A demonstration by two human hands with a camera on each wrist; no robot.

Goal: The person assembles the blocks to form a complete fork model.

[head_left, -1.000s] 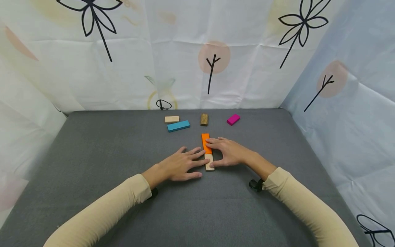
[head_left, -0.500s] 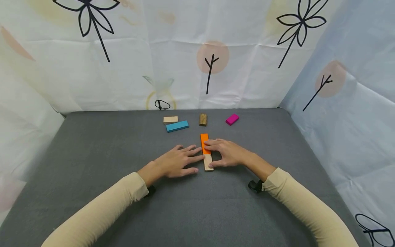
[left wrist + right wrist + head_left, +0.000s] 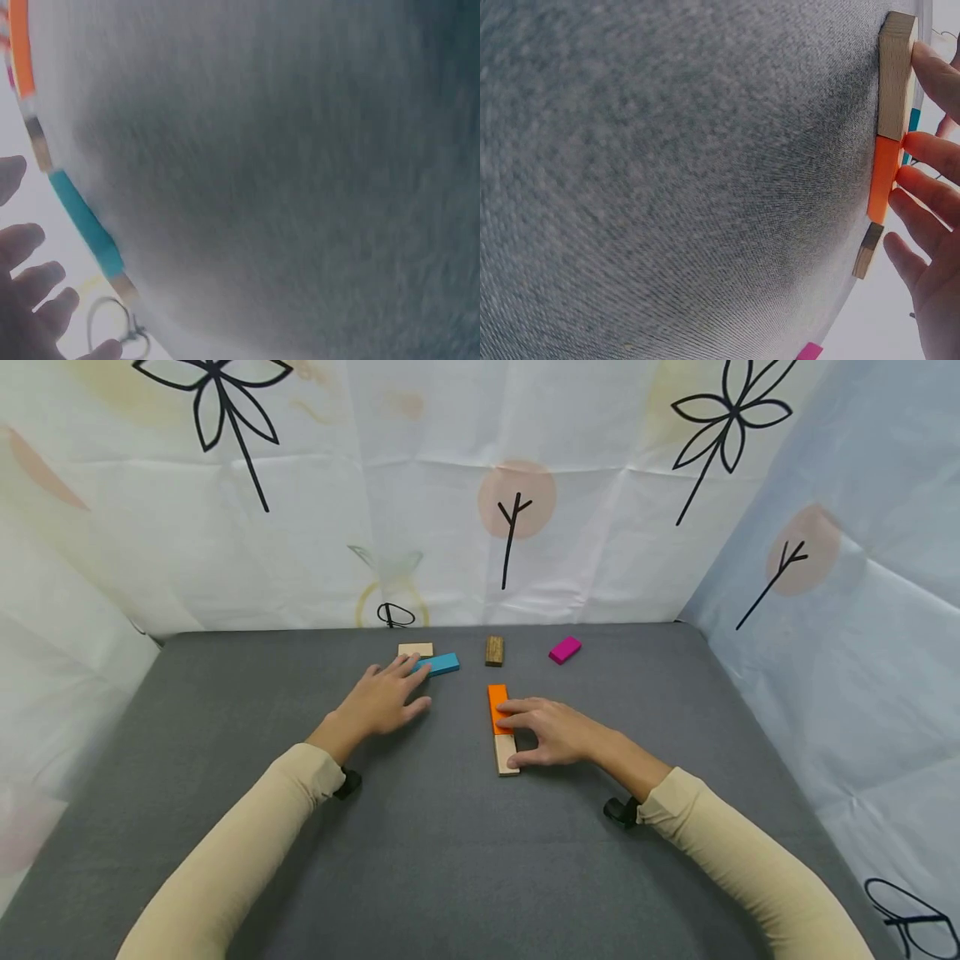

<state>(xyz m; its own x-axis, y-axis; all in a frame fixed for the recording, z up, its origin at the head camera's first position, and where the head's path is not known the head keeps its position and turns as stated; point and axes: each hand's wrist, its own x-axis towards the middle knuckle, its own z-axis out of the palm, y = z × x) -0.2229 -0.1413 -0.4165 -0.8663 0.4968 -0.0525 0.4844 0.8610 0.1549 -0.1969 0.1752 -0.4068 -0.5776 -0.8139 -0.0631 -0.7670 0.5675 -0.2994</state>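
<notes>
My left hand [image 3: 378,697] reaches over the near left part of the blue block [image 3: 446,664], fingers spread and covering some of it. In the left wrist view, a gap shows between those fingers and the blue block [image 3: 86,225]. My right hand [image 3: 553,733] rests on two blocks set end to end in a line: its fingertips touch the orange block [image 3: 497,700], and the thumb touches the pale wooden block [image 3: 506,758] nearer me. The right wrist view shows the thumb on top of the pale block [image 3: 896,82] and fingers along the orange block [image 3: 883,176].
Behind the blue block lies another pale wooden block [image 3: 415,649], partly covered by left fingertips. A brown wooden block [image 3: 495,651] and a magenta block [image 3: 565,649] lie near the back of the grey table [image 3: 465,877]. Printed white cloth [image 3: 442,510] hangs behind.
My left hand has left the side of the orange and pale blocks and moved away to the left, over the blue block. The right hand stays on its two blocks.
</notes>
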